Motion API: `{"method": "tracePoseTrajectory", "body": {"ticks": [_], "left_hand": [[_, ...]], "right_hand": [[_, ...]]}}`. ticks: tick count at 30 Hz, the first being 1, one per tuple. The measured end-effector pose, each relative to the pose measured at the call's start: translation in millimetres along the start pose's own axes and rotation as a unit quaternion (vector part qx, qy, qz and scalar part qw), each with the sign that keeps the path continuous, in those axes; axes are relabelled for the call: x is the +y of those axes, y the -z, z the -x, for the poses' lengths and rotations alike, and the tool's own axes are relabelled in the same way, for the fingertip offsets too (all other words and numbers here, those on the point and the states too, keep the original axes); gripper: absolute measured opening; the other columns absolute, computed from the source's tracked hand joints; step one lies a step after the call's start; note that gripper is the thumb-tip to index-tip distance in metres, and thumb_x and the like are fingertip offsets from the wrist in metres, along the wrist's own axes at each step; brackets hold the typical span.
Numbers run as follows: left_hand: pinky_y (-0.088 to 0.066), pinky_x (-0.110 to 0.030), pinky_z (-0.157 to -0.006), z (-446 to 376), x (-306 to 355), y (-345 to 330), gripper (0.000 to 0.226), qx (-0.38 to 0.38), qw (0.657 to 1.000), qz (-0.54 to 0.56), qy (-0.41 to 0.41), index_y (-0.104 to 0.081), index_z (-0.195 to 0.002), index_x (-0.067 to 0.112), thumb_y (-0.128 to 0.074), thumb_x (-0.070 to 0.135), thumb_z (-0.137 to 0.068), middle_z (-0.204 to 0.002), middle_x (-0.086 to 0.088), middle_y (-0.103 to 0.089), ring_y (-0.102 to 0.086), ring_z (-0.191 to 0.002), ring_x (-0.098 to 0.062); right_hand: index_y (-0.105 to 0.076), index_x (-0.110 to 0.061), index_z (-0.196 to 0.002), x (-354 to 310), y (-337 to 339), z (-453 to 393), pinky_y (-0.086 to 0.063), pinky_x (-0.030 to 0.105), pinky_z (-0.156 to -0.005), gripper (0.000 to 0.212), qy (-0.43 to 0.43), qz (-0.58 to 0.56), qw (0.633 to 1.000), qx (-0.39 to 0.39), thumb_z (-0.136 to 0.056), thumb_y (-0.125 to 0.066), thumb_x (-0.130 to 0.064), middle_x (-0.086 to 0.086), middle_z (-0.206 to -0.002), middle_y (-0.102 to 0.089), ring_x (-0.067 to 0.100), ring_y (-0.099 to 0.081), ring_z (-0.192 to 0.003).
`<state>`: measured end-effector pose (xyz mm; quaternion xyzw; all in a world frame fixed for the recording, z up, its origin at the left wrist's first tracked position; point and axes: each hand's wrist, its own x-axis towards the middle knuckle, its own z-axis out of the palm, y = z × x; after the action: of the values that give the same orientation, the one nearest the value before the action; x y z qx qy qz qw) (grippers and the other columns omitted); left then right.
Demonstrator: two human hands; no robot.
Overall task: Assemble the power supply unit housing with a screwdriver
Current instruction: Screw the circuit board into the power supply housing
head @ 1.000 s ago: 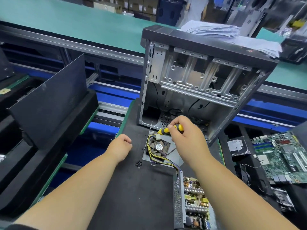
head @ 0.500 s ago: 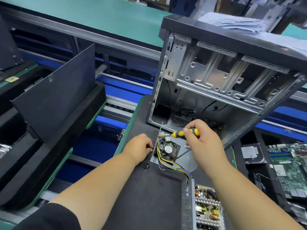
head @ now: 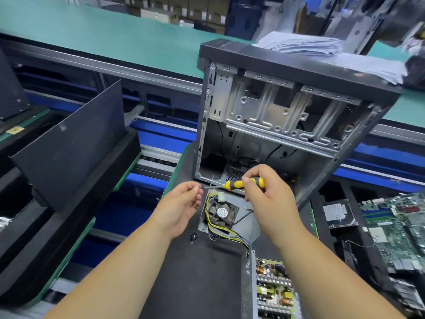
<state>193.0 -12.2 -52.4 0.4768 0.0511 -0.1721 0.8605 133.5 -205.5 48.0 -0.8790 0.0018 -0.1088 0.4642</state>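
Right grip (head: 264, 199) around screwdriver (head: 232, 184) — sideways

- The screwdriver (head: 244, 183) handle's middle is covered by the right hand (head: 266, 199); its tip meets the left hand's (head: 181, 207) fingertips, where anything pinched is too small to tell.
- The open power supply board (head: 274, 293) is cut off by the bottom edge.
- The circuit board (head: 400, 229) on the right runs out of view, blurred.
- The small black screws (head: 192, 237) are too tiny to count.
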Motion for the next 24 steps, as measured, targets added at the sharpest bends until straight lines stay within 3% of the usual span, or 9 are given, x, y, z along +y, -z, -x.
{"method": "tracePoseTrajectory", "body": {"ticks": [3,7,10,14,15,17,24], "left_hand": [[-0.052,-0.017,-0.063,11,1,-15,0.013,-0.01,1.0,-0.023,-0.008,-0.064,-0.094,0.01,-0.052,0.006,-0.097,-0.078,0.003,-0.064,-0.059,-0.067,-0.006],[-0.052,-0.016,-0.062,31,-4,-43,0.011,-0.005,0.999,-0.032,-0.02,-0.062,-0.095,0.009,-0.052,0.005,-0.097,-0.076,0.002,-0.064,-0.059,-0.065,-0.005],[-0.052,-0.016,-0.061,50,-12,-69,0.013,-0.009,0.999,-0.05,-0.017,-0.062,-0.093,0.009,-0.051,0.004,-0.097,-0.074,0.002,-0.063,-0.058,-0.064,-0.005],[-0.051,-0.014,-0.059,75,-28,-106,0.014,-0.032,0.997,-0.063,0.005,-0.06,-0.093,0.008,-0.049,0.002,-0.098,-0.072,0.002,-0.063,-0.058,-0.062,-0.005],[-0.052,-0.014,-0.059,82,-33,-116,0.013,-0.033,0.997,-0.063,0.016,-0.06,-0.094,0.007,-0.049,0.002,-0.098,-0.071,0.002,-0.063,-0.058,-0.061,-0.005],[-0.053,-0.015,-0.058,96,-41,-133,0.012,-0.031,0.997,-0.054,0.037,-0.061,-0.094,0.006,-0.051,0.002,-0.097,-0.072,0.0,-0.063,-0.059,-0.06,-0.005],[-0.053,-0.015,-0.052,147,-66,-182,0.011,-0.011,0.994,0.033,0.1,-0.066,-0.088,0.004,-0.056,0.005,-0.094,-0.071,-0.002,-0.065,-0.061,-0.057,-0.006]], "right_hand": [[-0.056,-0.032,-0.086,-2,14,11,-0.039,0.028,-0.051,0.009,0.015,-0.014,1.0,0.006,-0.093,-0.052,-0.034,0.008,-0.07,-0.058,0.023,-0.049,-0.059],[-0.056,-0.031,-0.085,1,41,33,-0.034,0.02,-0.045,0.009,0.027,-0.028,0.999,0.018,-0.094,-0.052,-0.031,0.009,-0.069,-0.057,0.01,-0.042,-0.052],[-0.055,-0.03,-0.085,5,66,54,-0.035,0.03,-0.047,0.01,0.027,-0.044,0.998,0.024,-0.095,-0.052,-0.03,0.009,-0.067,-0.057,0.011,-0.04,-0.05],[-0.054,-0.028,-0.082,11,100,85,-0.034,0.02,-0.048,0.013,0.042,-0.073,0.995,0.047,-0.095,-0.053,-0.025,-0.013,-0.06,-0.06,0.013,-0.04,-0.053],[-0.054,-0.028,-0.083,13,109,93,-0.034,0.022,-0.05,0.012,0.042,-0.072,0.995,0.053,-0.095,-0.052,-0.025,-0.01,-0.06,-0.057,0.015,-0.041,-0.054],[-0.053,-0.029,-0.085,17,126,110,-0.033,0.025,-0.051,0.011,0.038,-0.067,0.995,0.057,-0.095,-0.052,-0.024,0.0,-0.061,-0.048,0.015,-0.039,-0.054],[-0.053,-0.028,-0.087,31,178,169,-0.028,0.014,-0.041,0.013,0.036,-0.075,0.995,0.055,-0.09,-0.053,-0.015,-0.011,-0.055,-0.041,0.005,-0.031,-0.047]]}}
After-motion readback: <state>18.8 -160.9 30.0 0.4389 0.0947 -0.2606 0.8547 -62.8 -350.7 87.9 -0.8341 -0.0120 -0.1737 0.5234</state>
